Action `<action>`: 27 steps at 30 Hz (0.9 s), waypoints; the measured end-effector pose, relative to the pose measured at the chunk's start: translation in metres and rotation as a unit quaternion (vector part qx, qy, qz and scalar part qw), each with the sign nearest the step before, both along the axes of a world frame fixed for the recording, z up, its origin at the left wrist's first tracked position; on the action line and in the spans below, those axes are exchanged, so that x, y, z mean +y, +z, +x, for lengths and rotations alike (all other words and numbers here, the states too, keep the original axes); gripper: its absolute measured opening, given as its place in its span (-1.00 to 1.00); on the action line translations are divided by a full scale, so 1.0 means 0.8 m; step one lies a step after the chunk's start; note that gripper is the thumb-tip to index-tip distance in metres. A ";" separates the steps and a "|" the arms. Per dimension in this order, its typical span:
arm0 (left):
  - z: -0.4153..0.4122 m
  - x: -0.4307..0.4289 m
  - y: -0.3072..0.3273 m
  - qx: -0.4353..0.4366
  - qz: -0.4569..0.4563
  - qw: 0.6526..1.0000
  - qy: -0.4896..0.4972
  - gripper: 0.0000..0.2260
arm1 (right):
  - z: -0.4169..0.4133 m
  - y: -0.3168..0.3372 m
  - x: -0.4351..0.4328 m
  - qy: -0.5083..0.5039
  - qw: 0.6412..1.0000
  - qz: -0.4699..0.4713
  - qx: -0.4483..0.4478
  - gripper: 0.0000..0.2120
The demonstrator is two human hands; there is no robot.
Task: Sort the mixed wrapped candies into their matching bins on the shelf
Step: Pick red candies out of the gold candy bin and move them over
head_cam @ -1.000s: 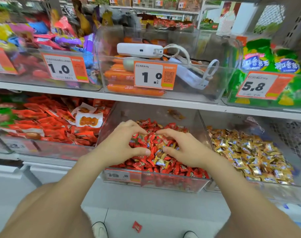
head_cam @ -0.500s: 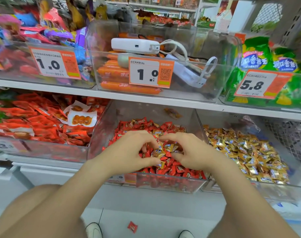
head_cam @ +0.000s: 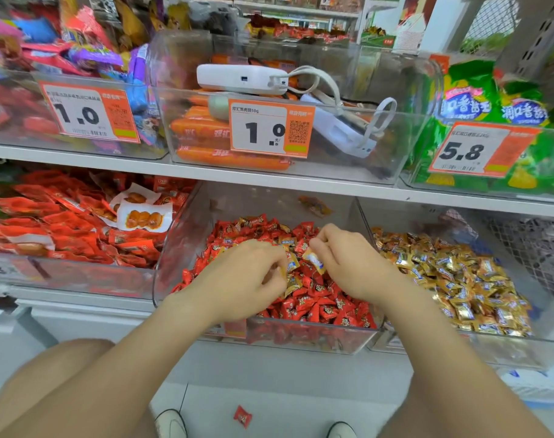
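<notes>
I am reaching both arms forward into the red bin (head_cam: 181,248), my hands nearly meeting over the red candies (head_cam: 320,306). My left hand (head_cam: 247,279) is curling palm-down, its fingertips pinching a gold candy (head_cam: 291,263). My right hand (head_cam: 351,263), at its 3 o'clock, is pinching a second gold candy (head_cam: 314,260) between thumb and forefinger. The gold bin (head_cam: 427,346) is sitting at 3 o'clock of the red bin. At 12 o'clock a power bank (head_cam: 241,79) is lying in a bin on the shelf (head_cam: 301,180). At 6 o'clock a loose candy (head_cam: 242,416) is lying on the floor (head_cam: 285,406).
</notes>
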State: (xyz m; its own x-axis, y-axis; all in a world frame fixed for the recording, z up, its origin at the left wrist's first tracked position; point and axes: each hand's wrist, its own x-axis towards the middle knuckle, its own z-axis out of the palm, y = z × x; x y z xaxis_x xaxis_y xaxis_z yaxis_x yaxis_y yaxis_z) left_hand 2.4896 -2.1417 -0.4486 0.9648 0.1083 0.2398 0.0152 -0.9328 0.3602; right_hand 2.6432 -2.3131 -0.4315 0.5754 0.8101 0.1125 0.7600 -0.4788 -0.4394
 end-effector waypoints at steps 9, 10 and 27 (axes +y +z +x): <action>0.007 0.020 0.000 -0.012 -0.047 0.993 0.107 -0.87 | -0.004 0.011 0.002 -0.048 0.992 0.055 0.107 -0.88; 0.006 0.020 -0.001 -0.003 -0.038 0.994 0.100 -0.73 | -0.003 0.011 0.001 -0.054 0.990 0.063 0.116 -0.88; -0.004 0.039 0.002 0.059 -0.107 0.990 0.066 -0.86 | -0.023 0.012 0.022 -0.102 0.879 0.218 0.411 -0.64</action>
State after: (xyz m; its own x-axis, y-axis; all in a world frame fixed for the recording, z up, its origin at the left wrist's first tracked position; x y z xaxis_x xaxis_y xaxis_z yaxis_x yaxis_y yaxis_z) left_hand 2.4865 -2.1108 -0.4467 0.9586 0.2723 0.0834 0.1869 -0.8224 0.5374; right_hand 2.6250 -2.2954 -0.4219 0.7366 0.6628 -0.1344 0.0182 -0.2181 -0.9758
